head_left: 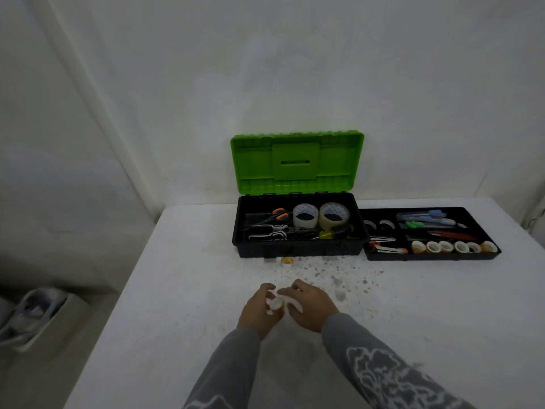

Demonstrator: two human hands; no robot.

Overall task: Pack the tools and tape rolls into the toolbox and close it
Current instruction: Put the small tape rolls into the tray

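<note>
Head view: left hand (257, 312) pinches a small pale tape roll (276, 305) above the white surface (177, 290), short of the open black-and-green plastic toolbox (298, 250); whether the right hand (309, 308) grips it, I cannot tell. Probably light and stiff, so best held across its rim.

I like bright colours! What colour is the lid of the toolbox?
Bright green. The open lid stands up behind the black toolbox, seen in the head view.

White table (177, 290) with toolbox (298, 250), tray (427, 256), small tape roll (286, 262)
</note>
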